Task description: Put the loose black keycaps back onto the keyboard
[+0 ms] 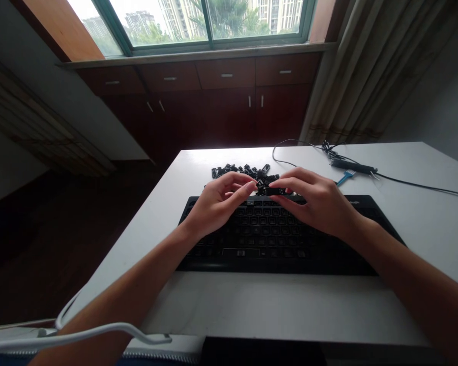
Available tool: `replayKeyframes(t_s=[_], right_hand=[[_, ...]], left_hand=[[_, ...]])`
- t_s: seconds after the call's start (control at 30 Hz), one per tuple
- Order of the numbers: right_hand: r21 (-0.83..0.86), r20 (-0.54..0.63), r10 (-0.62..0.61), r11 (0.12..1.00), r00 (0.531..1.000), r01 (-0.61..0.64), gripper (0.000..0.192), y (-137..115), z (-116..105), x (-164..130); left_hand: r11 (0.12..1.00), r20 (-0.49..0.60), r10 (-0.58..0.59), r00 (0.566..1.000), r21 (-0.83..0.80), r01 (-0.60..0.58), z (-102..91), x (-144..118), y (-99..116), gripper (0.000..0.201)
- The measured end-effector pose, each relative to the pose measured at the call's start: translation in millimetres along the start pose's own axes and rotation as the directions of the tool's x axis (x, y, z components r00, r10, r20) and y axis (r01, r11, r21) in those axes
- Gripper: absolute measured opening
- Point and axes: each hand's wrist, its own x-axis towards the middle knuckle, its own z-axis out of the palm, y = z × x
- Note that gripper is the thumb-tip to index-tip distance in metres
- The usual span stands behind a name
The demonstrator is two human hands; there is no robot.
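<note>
A black keyboard (278, 264) lies flat on the white table, with many of its key positions bare of keycaps. Just behind its back edge is a heap of loose black keycaps (261, 172). Between the thumb and fingers of my right hand (315, 198) is a wide black keycap (275, 191), held over the keyboard's back edge. My left hand (229, 198) faces it, thumb and fingertips drawn together beside the heap. Whatever those left fingertips may hold is too small or hidden to make out.
Behind the keyboard on the right are a blue brush (345, 176) and a black handheld tool (353, 165) with a coiled cable (330, 150). A white cable or tube (95, 331) crosses the lower left at the front of the white table (290, 305). Cabinets (229, 112) stand beyond.
</note>
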Motion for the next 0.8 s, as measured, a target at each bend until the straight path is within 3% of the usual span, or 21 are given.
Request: replayKeyframes(t_s=[0.17,0.37,0.57,0.8], right_hand=[[-0.041,-0.028,0.063,0.997,0.998,-0.064,0.021,5.6,-4.2,0.8],[-0.118,0.034,0.073,0.991,0.997,-0.068,0.021,17.3,-4.2,-2.4],[-0.118,0.156,0.012,0.993,0.988,0.006,0.023,25.8,-3.2,-5.5],[-0.116,0.189,-0.051,0.99,0.981,0.074,0.021,26.8,-4.7,-6.1]], left_hand=[[1.0,-0.11,-0.028,0.994,-0.017,0.027,-1.6,2.2,-0.6,0.026],[0.973,-0.234,-0.141,0.962,-0.212,0.091,-3.9,6.0,-2.4,0.029],[0.956,-0.246,-0.19,0.951,-0.268,0.122,-1.7,5.7,1.0,0.028],[0.955,-0.234,-0.19,0.954,-0.268,0.124,-1.2,5.6,-0.6,0.027]])
